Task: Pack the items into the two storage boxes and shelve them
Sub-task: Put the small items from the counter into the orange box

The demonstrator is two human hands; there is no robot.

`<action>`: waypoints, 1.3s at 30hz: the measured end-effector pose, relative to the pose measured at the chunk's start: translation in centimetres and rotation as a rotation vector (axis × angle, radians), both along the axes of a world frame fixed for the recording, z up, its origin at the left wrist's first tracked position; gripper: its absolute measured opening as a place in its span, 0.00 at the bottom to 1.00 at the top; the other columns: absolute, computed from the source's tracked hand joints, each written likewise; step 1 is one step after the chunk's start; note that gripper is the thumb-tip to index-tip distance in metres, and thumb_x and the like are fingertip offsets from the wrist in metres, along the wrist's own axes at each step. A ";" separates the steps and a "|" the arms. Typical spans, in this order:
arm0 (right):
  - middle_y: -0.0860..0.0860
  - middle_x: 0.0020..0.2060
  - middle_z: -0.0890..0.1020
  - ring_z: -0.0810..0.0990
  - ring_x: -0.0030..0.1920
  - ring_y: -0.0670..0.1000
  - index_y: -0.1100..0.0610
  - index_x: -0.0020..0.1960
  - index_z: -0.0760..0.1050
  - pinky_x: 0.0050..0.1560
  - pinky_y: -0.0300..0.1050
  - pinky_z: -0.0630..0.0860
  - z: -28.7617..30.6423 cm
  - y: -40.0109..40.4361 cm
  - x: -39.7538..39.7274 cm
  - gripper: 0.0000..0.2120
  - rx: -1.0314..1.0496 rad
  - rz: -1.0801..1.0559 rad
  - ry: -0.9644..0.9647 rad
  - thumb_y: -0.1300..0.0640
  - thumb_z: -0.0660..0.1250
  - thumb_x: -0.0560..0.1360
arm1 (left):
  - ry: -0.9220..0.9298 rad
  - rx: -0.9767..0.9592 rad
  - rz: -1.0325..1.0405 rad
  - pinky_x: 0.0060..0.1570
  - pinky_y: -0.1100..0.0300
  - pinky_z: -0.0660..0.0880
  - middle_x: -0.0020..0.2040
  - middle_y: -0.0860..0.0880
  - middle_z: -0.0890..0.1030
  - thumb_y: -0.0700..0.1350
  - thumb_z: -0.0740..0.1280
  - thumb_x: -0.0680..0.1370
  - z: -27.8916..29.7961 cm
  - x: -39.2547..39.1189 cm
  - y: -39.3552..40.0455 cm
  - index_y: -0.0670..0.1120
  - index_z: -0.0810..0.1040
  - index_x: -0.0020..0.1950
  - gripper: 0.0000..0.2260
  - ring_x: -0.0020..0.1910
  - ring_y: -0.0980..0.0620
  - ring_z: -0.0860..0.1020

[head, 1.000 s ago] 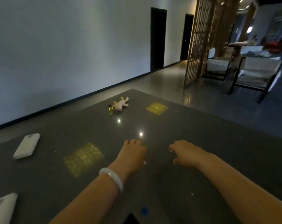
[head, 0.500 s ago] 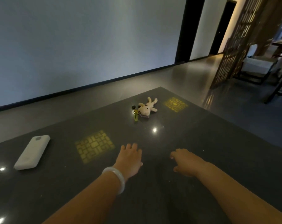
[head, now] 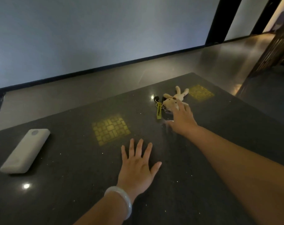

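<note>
Reaching over the small cream plush rabbit keyring point(head: 174, 99), the right hand point(head: 183, 118) is being spread for grasping, fingers apart; the left hand point(head: 137, 168) is being pressed flat on the dark speckled table point(head: 73, 184), likely for support.

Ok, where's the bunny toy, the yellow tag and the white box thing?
Bunny toy point(head: 171, 101): head view, on its face.
Yellow tag point(head: 158, 112): head view, middle of the strap.
White box point(head: 26, 150): head view, its flat top.

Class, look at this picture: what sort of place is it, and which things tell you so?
Probably a lobby or hall, not a home kitchen or workshop: a polished dark stone table, a long bare wall above a glossy floor, and a wooden lattice screen at the right.
</note>
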State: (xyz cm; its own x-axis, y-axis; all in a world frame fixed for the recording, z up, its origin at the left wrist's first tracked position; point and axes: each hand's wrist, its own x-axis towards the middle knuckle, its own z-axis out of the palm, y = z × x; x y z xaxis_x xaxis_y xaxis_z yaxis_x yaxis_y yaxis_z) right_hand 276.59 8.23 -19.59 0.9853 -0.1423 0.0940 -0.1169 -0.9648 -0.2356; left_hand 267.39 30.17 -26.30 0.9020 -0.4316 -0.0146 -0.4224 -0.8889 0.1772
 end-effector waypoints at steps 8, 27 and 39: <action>0.56 0.70 0.59 0.65 0.65 0.65 0.50 0.71 0.65 0.66 0.60 0.66 -1.7 -1.3 4.8 0.26 0.108 -0.061 0.072 0.53 0.69 0.75 | 0.011 -0.016 0.003 0.71 0.39 0.32 0.79 0.50 0.44 0.73 0.34 0.73 0.6 -0.3 0.1 0.59 0.42 0.77 0.35 0.77 0.44 0.36; 0.39 0.64 0.62 0.62 0.58 0.44 0.36 0.63 0.68 0.65 0.46 0.66 -1.9 5.2 -25.7 0.21 0.133 -0.074 0.111 0.41 0.68 0.72 | 0.065 -0.158 -0.012 0.76 0.45 0.43 0.78 0.47 0.53 0.61 0.55 0.81 2.5 -3.0 1.0 0.52 0.55 0.78 0.28 0.78 0.46 0.47; 0.37 0.59 0.76 0.72 0.59 0.39 0.36 0.52 0.76 0.61 0.42 0.71 3.6 2.2 -33.9 0.17 0.371 -0.252 0.010 0.59 0.65 0.76 | -0.003 -0.432 -0.486 0.76 0.52 0.49 0.74 0.54 0.59 0.39 0.68 0.73 3.7 -14.6 -1.3 0.53 0.63 0.72 0.29 0.76 0.55 0.51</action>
State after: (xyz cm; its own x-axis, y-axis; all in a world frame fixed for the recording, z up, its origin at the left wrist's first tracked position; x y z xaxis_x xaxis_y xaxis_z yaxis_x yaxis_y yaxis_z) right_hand 242.67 10.38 -15.96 0.9162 -0.4004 -0.0178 -0.3415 -0.7565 -0.5578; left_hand 252.79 28.90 -22.55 0.6021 -0.7570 0.2539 -0.7597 -0.4453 0.4739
